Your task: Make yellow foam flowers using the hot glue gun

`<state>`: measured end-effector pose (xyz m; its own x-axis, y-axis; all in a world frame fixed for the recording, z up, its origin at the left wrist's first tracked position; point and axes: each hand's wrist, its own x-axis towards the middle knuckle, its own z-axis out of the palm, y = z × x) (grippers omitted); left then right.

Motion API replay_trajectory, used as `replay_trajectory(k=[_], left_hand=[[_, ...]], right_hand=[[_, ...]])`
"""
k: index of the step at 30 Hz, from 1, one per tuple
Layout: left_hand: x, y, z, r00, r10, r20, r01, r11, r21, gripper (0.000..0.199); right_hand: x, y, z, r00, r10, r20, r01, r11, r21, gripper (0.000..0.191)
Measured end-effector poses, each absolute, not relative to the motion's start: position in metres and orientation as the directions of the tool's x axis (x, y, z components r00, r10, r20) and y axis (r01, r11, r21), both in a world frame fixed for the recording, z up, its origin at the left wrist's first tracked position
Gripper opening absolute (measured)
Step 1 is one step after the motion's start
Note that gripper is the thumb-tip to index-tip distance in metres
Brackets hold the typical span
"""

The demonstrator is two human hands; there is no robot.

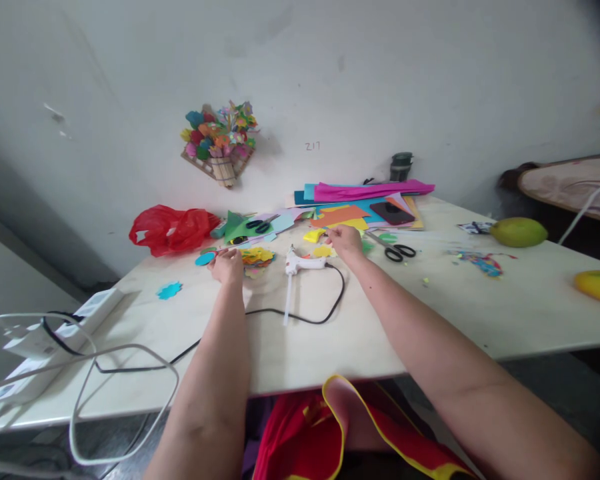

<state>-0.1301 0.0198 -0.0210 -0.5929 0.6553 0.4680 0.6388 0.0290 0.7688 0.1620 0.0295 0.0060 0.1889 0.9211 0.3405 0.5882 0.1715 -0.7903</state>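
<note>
My left hand (pixel 227 266) is low over the left-middle of the table, its fingers bent together at the edge of a round blue paper piece (pixel 205 259). Just right of it lies a pile of yellow and orange paper flower shapes (pixel 258 256). My right hand (pixel 345 241) pinches at the end of a small folded yellow paper piece (pixel 313 236); its fingertips are small in view. Between the hands a white glue gun (pixel 305 264) rests on its side, a glue stick pointing toward me. A flat yellow paper shape (pixel 323 251) lies below my right fingers.
Black-handled scissors (pixel 399 252) lie right of my right hand, others (pixel 261 225) on green paper. Coloured sheets (pixel 345 215) and a phone (pixel 392 213) are at the back. A red bag (pixel 170 230), blue paper flower (pixel 169 291), power strip (pixel 97 307) and mangoes (pixel 519 232) flank them.
</note>
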Motion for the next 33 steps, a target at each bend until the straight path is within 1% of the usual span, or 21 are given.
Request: replay_trajectory(k=[1, 2, 3, 5, 7, 9, 12, 14, 17, 20, 22, 27, 30, 33], left_hand=[[-0.128, 0.019, -0.020, -0.666, 0.604, 0.438, 0.597, 0.078, 0.799, 0.017], [-0.126, 0.018, -0.019, -0.693, 0.578, 0.432, 0.581, 0.092, 0.809, 0.019], [-0.123, 0.017, -0.017, -0.712, 0.545, 0.442, 0.579, 0.100, 0.809, 0.021], [-0.117, 0.014, -0.012, -0.698, 0.507, 0.506, 0.631, 0.100, 0.770, 0.025], [-0.108, 0.012, -0.007, -0.643, 0.485, 0.592, 0.704, 0.070, 0.707, 0.025], [-0.095, 0.010, -0.002, -0.574, 0.480, 0.664, 0.751, -0.015, 0.660, 0.024], [-0.073, 0.008, 0.002, -0.384, 0.522, 0.762, 0.815, -0.197, 0.545, 0.021], [-0.057, 0.008, 0.000, -0.235, 0.561, 0.794, 0.824, -0.318, 0.469, 0.018], [-0.038, 0.007, -0.007, -0.060, 0.626, 0.777, 0.810, -0.424, 0.404, 0.018], [-0.026, 0.007, -0.015, 0.022, 0.654, 0.756, 0.801, -0.464, 0.378, 0.018], [-0.022, 0.007, -0.018, 0.073, 0.652, 0.755, 0.794, -0.496, 0.352, 0.019], [-0.015, 0.004, -0.021, 0.185, 0.632, 0.753, 0.762, -0.576, 0.296, 0.020], [-0.010, 0.001, -0.021, 0.231, 0.621, 0.749, 0.761, -0.595, 0.259, 0.019], [-0.006, -0.003, -0.020, 0.256, 0.628, 0.735, 0.791, -0.573, 0.215, 0.019]], right_hand=[[0.163, 0.031, 0.006, 0.189, 0.922, 0.337, 0.589, 0.168, -0.791, 0.026], [0.165, 0.032, 0.006, 0.189, 0.924, 0.333, 0.596, 0.162, -0.787, 0.025], [0.167, 0.032, 0.006, 0.189, 0.925, 0.331, 0.609, 0.154, -0.778, 0.025], [0.170, 0.033, 0.007, 0.186, 0.922, 0.339, 0.651, 0.143, -0.745, 0.023], [0.173, 0.033, 0.008, 0.171, 0.923, 0.346, 0.700, 0.133, -0.701, 0.020], [0.176, 0.035, 0.009, 0.149, 0.926, 0.346, 0.751, 0.122, -0.649, 0.019], [0.178, 0.038, 0.010, 0.124, 0.927, 0.353, 0.810, 0.111, -0.576, 0.016], [0.178, 0.039, 0.010, 0.114, 0.927, 0.358, 0.828, 0.111, -0.550, 0.016], [0.179, 0.037, 0.011, 0.093, 0.938, 0.335, 0.837, 0.108, -0.537, 0.015], [0.181, 0.034, 0.012, 0.025, 0.958, 0.285, 0.858, 0.126, -0.498, 0.016], [0.182, 0.033, 0.010, -0.057, 0.963, 0.264, 0.887, 0.171, -0.430, 0.018], [0.179, 0.038, -0.004, -0.260, 0.928, 0.268, 0.917, 0.324, -0.232, 0.021], [0.175, 0.041, -0.011, -0.322, 0.916, 0.240, 0.922, 0.362, -0.141, 0.028], [0.174, 0.041, -0.013, -0.339, 0.918, 0.208, 0.931, 0.359, -0.068, 0.032]])
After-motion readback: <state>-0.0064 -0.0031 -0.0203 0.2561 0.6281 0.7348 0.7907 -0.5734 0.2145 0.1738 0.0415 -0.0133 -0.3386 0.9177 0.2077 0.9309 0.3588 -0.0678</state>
